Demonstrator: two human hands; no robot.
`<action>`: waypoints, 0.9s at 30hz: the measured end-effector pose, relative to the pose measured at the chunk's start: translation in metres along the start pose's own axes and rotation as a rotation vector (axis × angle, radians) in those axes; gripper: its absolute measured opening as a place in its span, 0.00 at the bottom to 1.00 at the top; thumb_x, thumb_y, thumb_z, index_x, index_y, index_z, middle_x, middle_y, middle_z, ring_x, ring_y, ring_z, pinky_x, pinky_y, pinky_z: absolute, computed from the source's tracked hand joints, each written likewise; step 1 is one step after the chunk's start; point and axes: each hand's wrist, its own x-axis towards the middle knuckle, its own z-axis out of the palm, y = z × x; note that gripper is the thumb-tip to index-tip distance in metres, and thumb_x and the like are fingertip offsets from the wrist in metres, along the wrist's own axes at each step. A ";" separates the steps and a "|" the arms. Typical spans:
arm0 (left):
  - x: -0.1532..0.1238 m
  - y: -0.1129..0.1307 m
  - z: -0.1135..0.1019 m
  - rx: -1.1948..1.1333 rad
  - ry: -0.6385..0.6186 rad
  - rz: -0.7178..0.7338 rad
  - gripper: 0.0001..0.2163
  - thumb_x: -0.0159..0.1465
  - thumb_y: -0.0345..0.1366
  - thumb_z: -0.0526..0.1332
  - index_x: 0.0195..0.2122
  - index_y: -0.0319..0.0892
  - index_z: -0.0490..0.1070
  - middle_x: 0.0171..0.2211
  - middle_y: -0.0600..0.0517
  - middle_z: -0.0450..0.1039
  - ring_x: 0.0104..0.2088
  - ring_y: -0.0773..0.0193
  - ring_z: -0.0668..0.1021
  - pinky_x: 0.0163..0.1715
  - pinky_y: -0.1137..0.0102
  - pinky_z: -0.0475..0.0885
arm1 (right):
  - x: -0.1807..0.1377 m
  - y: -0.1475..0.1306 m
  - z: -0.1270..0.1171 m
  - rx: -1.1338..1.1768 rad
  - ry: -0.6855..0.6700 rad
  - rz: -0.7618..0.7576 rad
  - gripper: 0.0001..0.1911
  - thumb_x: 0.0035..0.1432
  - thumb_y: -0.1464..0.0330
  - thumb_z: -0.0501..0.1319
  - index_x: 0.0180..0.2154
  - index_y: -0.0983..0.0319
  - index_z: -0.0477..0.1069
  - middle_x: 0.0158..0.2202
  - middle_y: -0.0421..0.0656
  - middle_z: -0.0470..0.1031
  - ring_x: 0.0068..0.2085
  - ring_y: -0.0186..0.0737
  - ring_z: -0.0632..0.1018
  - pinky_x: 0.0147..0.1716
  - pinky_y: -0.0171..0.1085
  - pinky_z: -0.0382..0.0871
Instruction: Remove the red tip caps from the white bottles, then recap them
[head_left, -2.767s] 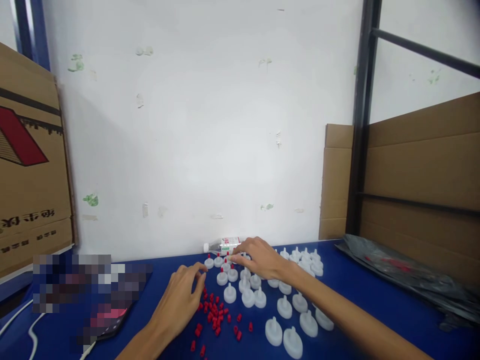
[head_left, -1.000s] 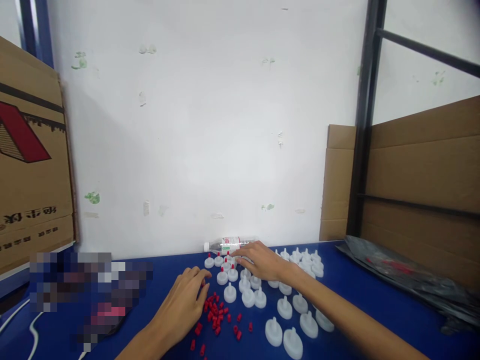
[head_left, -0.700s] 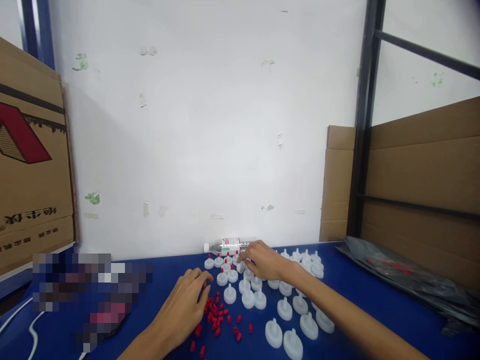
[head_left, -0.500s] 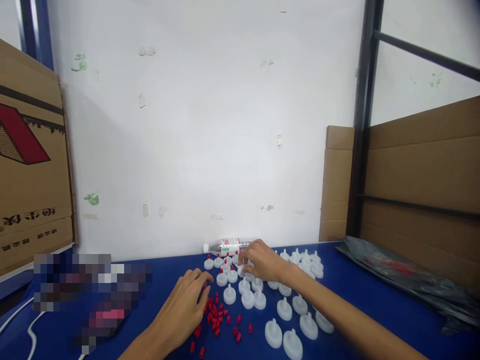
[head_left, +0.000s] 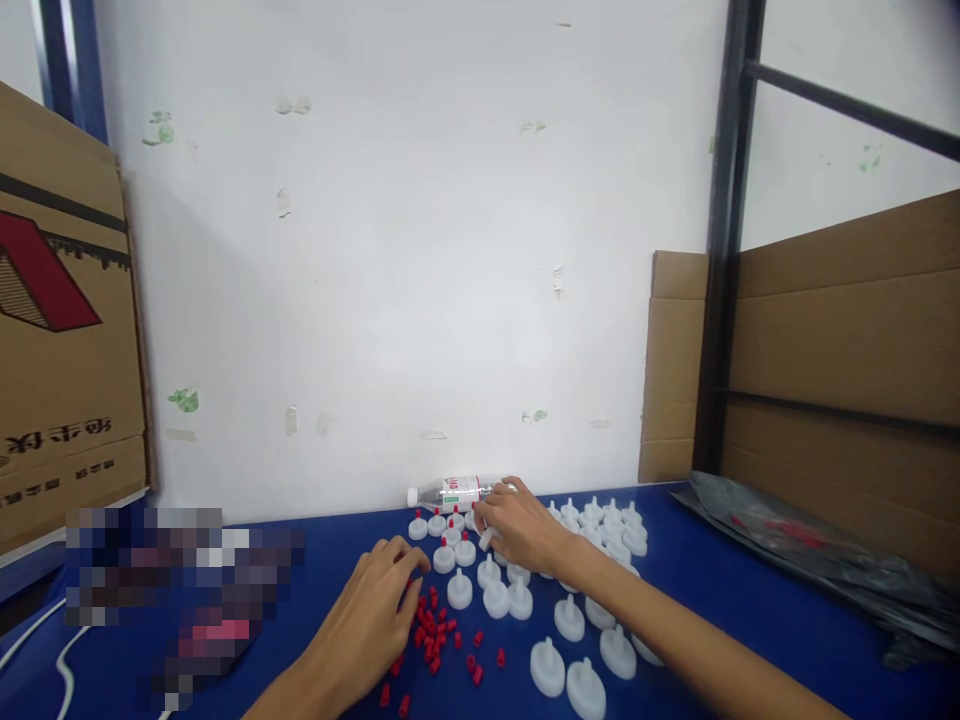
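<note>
My left hand point(head_left: 379, 605) hovers low over the left side of a pile of small red caps point(head_left: 430, 637). Its fingers are bent, with a gap between thumb and forefinger where some red shows. My right hand point(head_left: 517, 525) reaches to the back of the group, closed on a white nozzle lid point(head_left: 486, 538) that is tilted and mostly covered by the fingers. Several round white lids with upright spouts point(head_left: 496, 598) stand around and below it. To its left, some lids point(head_left: 444, 556) have red caps on their spouts.
A clear plastic bottle point(head_left: 457, 493) lies along the white wall behind the lids. Cardboard boxes point(head_left: 67, 380) stand left and right. A grey plastic bag point(head_left: 817, 570) lies at the right of the blue table point(head_left: 300, 650). White cables point(head_left: 64, 655) run at the left.
My right hand has shifted slightly left, and the white lid at its fingers is now tilted. My left hand has barely moved.
</note>
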 end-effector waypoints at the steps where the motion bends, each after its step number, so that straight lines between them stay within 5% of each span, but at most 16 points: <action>1: 0.000 0.000 0.000 -0.001 0.010 0.005 0.12 0.70 0.34 0.51 0.45 0.48 0.74 0.45 0.49 0.74 0.47 0.54 0.75 0.49 0.59 0.67 | 0.000 0.000 0.000 -0.007 0.001 -0.005 0.11 0.54 0.75 0.64 0.41 0.59 0.72 0.38 0.44 0.79 0.47 0.47 0.75 0.57 0.46 0.55; 15: 0.002 0.006 -0.003 0.010 -0.039 0.011 0.13 0.71 0.31 0.49 0.43 0.46 0.73 0.46 0.48 0.72 0.46 0.54 0.74 0.48 0.56 0.66 | 0.003 -0.005 0.004 -0.187 -0.010 -0.121 0.07 0.62 0.76 0.59 0.38 0.63 0.75 0.35 0.48 0.79 0.45 0.48 0.76 0.56 0.47 0.58; 27: 0.001 0.006 -0.002 0.009 -0.037 0.035 0.12 0.71 0.31 0.49 0.40 0.45 0.73 0.44 0.49 0.72 0.45 0.54 0.72 0.47 0.58 0.66 | 0.006 -0.003 0.004 -0.246 -0.052 -0.237 0.09 0.56 0.79 0.61 0.33 0.62 0.77 0.30 0.46 0.80 0.42 0.45 0.77 0.54 0.45 0.58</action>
